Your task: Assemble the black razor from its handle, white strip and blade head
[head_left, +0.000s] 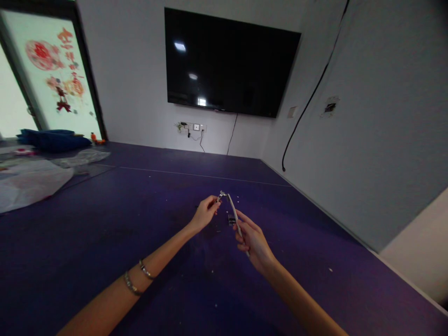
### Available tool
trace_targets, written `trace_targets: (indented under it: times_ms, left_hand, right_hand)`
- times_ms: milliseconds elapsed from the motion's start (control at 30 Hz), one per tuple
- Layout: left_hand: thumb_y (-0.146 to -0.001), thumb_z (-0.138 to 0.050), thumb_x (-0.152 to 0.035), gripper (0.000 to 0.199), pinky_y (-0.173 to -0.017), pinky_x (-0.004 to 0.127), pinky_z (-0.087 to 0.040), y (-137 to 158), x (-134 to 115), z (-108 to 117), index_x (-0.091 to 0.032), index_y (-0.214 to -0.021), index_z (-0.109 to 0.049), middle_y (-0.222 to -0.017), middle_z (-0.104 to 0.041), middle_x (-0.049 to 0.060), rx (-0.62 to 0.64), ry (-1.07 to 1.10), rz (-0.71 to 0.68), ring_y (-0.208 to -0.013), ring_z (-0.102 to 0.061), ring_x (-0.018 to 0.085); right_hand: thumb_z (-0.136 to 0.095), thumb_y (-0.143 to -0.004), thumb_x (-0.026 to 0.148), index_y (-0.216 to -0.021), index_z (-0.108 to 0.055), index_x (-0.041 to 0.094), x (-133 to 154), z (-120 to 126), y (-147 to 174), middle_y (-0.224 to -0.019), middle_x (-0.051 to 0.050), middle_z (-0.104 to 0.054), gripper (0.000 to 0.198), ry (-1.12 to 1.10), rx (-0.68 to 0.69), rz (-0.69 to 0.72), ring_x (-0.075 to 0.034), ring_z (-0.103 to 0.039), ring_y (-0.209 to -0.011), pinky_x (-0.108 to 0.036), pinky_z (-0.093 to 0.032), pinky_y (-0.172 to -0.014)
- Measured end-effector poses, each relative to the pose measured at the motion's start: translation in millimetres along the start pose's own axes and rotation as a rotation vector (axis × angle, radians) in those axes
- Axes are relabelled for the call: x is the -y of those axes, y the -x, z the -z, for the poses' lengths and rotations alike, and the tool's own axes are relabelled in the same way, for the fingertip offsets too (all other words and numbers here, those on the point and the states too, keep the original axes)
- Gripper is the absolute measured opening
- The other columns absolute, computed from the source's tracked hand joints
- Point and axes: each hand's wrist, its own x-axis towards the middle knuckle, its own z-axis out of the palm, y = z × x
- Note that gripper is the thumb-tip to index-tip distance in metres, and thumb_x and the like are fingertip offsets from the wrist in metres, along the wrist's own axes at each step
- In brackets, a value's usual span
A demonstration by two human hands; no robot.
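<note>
My left hand (206,212) pinches a small silver metal piece (221,193) between thumb and fingertips, its arm reaching in from the lower left. A long, thin, pale grey strip (232,206) is gripped in my right hand (252,240), with its lower end showing below the fingers. The strip's upper end meets the metal piece in front of me; I cannot tell whether they are joined. Just behind my right fingers, a small dark object with a shiny edge (231,219) lies on the dark purple surface (157,261).
White scraps dot the surface. At the left lie clear plastic sheeting (35,182) and a dark blue cloth bundle (54,140). A black cable (308,100) hangs along the right wall. A television (231,65) is mounted ahead, above wall sockets (196,127).
</note>
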Motion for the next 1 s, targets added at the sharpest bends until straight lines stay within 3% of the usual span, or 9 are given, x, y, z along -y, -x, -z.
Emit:
trace_targets:
  times_ms: [1000]
  left_hand:
    - [-0.077, -0.054, -0.029, 0.016, -0.05, 0.021, -0.044, 5.3, -2.5, -4.9, -0.015, -0.084, -0.055, -0.063, -0.046, -0.004, 0.041, 0.033, 0.028, -0.051, -0.047, 0.007]
  right_hand:
    - [-0.061, -0.065, 0.022, -0.117, -0.055, 0.026, -8.2, -5.5, 0.7, -0.066, 0.003, -0.052, 0.052, -0.065, -0.072, 0.043, -0.004, -0.035, -0.042, -0.015, -0.014, -0.034]
